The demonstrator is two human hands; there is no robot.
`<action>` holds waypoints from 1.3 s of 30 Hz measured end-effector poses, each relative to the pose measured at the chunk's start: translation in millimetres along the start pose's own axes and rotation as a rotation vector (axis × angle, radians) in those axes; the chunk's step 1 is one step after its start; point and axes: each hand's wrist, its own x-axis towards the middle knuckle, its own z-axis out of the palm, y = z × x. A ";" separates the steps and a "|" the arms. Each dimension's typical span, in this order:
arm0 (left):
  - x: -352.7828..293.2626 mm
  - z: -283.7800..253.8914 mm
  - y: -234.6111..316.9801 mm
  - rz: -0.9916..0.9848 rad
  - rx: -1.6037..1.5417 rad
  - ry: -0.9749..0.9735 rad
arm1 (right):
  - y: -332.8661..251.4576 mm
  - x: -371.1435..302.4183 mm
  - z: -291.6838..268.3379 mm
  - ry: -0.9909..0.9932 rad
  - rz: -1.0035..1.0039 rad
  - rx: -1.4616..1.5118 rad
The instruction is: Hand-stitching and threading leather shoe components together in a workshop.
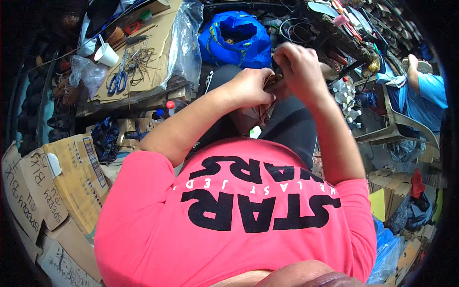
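My left hand [253,89] is closed around the edge of a brown leather piece [273,81], which looks like part of a shoe and lies over my knees. Much of it is covered by my fingers, so its full shape does not show. Just to the right, and a little farther off, my right hand [300,69] is raised with thumb and fingertips pinched together. What that pinch holds, if anything, is too small to make out. Beyond my hands sits an open blue bag [236,40].
At left, a cardboard-topped bench [158,57] bears blue-handled scissors [117,82], a white cup [106,55] and loose fibres [139,61]. Cardboard boxes [74,177] stand lower left. Bottles [343,91] stand at right, near a chair [399,122] where another person [425,93] sits.
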 end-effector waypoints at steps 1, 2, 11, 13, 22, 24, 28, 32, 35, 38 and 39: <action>-2.9 -1.9 5.7 -0.049 0.152 -0.025 | 6.9 12.9 -6.1 -0.103 0.031 0.025; -2.5 -5.2 -0.5 -0.016 0.080 -0.007 | 16.0 26.9 -12.7 -0.184 0.086 0.074; -3.4 -35.1 -11.5 -0.035 -0.061 -0.084 | -8.1 73.3 -27.8 -0.510 -0.026 0.100; 3.7 -30.3 -16.6 0.036 0.106 0.010 | -31.1 72.0 -10.8 -0.492 -0.169 0.015; -12.4 -48.9 -30.7 -0.131 -1.122 -0.276 | 136.6 72.3 -87.0 -0.849 0.118 -0.107; -18.8 -55.4 -54.3 -0.149 -1.411 -0.303 | 140.8 45.8 -76.3 -0.658 0.328 -0.139; -19.2 -51.2 -69.2 0.040 -1.509 -0.313 | 88.2 18.6 -43.0 -0.257 0.462 0.528; -21.6 -42.2 -64.3 0.013 -1.642 -0.369 | 20.2 10.6 0.4 -0.149 0.302 1.071; -27.6 -33.6 -52.0 0.065 -1.374 -0.216 | -10.2 14.7 25.0 -0.159 0.268 1.444; -26.7 -28.5 -53.1 0.153 -1.540 -0.242 | -26.2 15.5 32.1 -0.094 0.404 1.418; -26.4 -27.5 -52.5 0.151 -1.538 -0.235 | -29.7 15.2 31.7 -0.078 0.429 1.379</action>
